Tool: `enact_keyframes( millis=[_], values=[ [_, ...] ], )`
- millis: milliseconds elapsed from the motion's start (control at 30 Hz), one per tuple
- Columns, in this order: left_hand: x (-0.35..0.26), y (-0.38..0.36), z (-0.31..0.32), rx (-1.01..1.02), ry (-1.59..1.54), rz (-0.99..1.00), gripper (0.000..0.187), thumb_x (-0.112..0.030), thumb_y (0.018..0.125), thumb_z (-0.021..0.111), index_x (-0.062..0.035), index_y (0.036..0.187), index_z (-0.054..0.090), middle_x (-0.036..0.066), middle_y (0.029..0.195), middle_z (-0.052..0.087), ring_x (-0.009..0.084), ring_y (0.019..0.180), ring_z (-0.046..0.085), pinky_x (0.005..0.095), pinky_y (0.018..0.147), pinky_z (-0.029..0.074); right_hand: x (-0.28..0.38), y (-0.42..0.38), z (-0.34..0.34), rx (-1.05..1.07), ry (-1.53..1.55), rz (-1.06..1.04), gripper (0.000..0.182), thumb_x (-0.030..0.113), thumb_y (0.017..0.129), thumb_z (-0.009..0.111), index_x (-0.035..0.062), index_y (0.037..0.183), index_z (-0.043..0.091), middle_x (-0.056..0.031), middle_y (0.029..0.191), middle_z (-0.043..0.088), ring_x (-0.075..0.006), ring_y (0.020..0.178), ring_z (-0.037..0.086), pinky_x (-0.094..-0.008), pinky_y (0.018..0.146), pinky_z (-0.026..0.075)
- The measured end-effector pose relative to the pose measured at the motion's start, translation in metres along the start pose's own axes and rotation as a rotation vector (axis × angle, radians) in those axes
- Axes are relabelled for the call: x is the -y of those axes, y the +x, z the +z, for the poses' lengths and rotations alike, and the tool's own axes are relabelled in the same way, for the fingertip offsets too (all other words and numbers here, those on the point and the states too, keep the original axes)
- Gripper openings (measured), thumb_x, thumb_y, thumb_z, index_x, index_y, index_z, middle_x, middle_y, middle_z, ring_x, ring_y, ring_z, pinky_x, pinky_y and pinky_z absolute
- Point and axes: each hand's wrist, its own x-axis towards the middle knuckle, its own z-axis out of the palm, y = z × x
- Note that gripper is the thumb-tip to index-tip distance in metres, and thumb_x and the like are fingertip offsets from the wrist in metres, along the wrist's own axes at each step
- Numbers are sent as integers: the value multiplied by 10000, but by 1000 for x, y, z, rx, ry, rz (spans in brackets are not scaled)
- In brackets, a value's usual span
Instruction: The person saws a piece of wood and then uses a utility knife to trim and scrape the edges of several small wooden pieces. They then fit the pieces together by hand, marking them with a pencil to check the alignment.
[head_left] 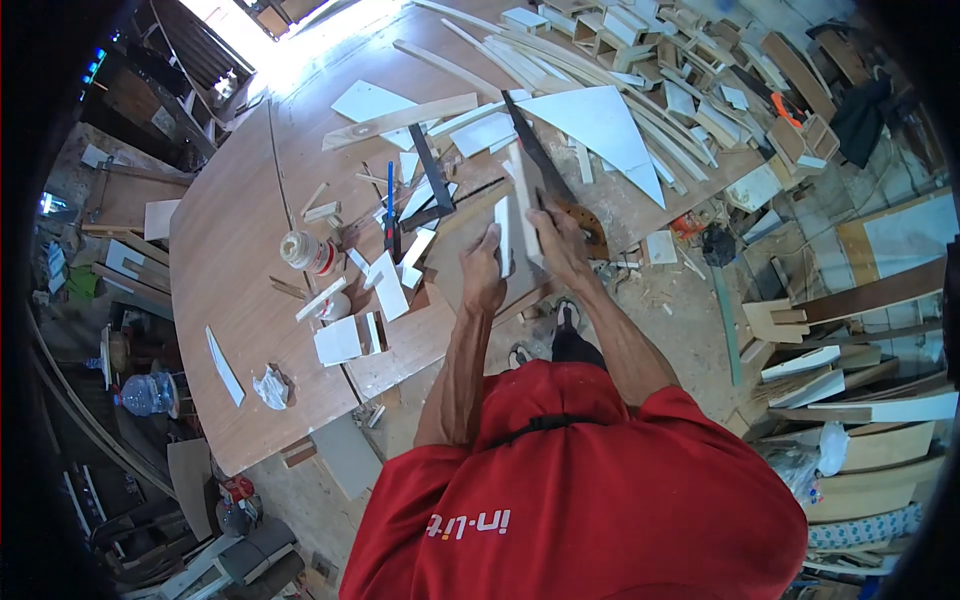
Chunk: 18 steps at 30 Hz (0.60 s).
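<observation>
My left hand is closed round a short narrow white wooden strip, held upright over the near edge of the table. Close beside it, my right hand grips a longer pale wooden board, also on edge. A small gap shows between the two pieces. Just beyond my right hand lies a handsaw, its brown handle partly behind my wrist. A dark carpenter's square and a blue-and-black tool rest left of the held pieces, among white offcuts.
An open jar stands on the wooden table, near a crumpled white wad. Long strips and a large white panel cover the far right side. Boards are stacked on the floor at right.
</observation>
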Motion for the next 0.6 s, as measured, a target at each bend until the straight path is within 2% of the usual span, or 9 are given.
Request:
enact_keyframes(
  millis=[33, 100, 167, 200, 267, 333, 400, 500, 600],
  values=[
    [-2, -2, -1, 16, -166, -104, 269, -209, 960, 542, 17, 1053, 655, 15, 784, 597, 80, 614, 502, 239, 503, 387, -5, -1, -2, -84, -15, -97, 515, 390, 885, 501, -40, 1158, 577, -138, 948, 650, -205, 846, 598, -355, 755, 458],
    [0, 6, -1, -44, -145, -65, 207, -215, 974, 522, -33, 979, 618, 1, 744, 571, 98, 603, 508, 244, 529, 395, -22, -9, -5, -153, -34, -185, 493, 398, 882, 505, -39, 1092, 596, -113, 871, 646, -204, 779, 596, -359, 714, 460],
    [7, 13, -3, -121, 5, 79, 174, -206, 943, 585, -35, 969, 605, 10, 739, 571, 99, 591, 512, 262, 490, 394, -43, -20, -6, 11, 175, -11, 505, 404, 906, 475, -55, 1077, 596, -83, 845, 625, -158, 715, 606, -275, 621, 510],
    [8, 12, -4, -122, 5, 73, 174, -206, 943, 585, -35, 969, 605, 10, 739, 571, 99, 591, 512, 262, 490, 394, -46, -27, -2, 78, 395, 92, 494, 428, 911, 455, -16, 1072, 601, -81, 819, 614, -138, 659, 592, -264, 521, 495],
    [7, 14, -6, -165, 46, 71, 181, -136, 900, 638, 13, 1000, 611, 44, 832, 608, 122, 676, 583, 274, 549, 477, -50, -39, 7, 58, 484, 73, 518, 447, 906, 452, -15, 1090, 596, -82, 816, 615, -144, 643, 590, -274, 520, 497],
    [5, 15, -1, -209, 32, 109, 159, -118, 888, 647, 8, 975, 604, 48, 834, 609, 129, 679, 589, 293, 574, 503, -42, -44, 8, 32, 572, 53, 542, 466, 902, 448, -14, 1107, 590, -82, 814, 615, -150, 628, 587, -284, 518, 499],
    [2, 11, 5, -247, 19, 142, 140, -99, 876, 656, 4, 951, 598, 52, 836, 611, 136, 682, 595, 312, 599, 528, -36, -48, 5, 93, 673, 117, 502, 455, 909, 461, 0, 1074, 595, -69, 876, 620, -130, 708, 603, -264, 549, 489],
    [-13, 2, 12, -184, 59, 104, 171, -80, 850, 685, 12, 963, 596, 73, 842, 629, 164, 684, 617, 338, 636, 564, -37, -40, 5, 25, 690, 99, 525, 483, 902, 457, 1, 1071, 582, -77, 862, 613, -138, 712, 612, -271, 539, 495],
    [-23, 0, 11, -17, 4, 1, 198, -76, 834, 705, 24, 963, 594, 93, 859, 643, 188, 700, 637, 330, 631, 580, -35, -26, 7, -35, 810, 80, 520, 487, 898, 465, 4, 1060, 572, -79, 844, 606, -151, 715, 618, -281, 536, 502]
  ],
)
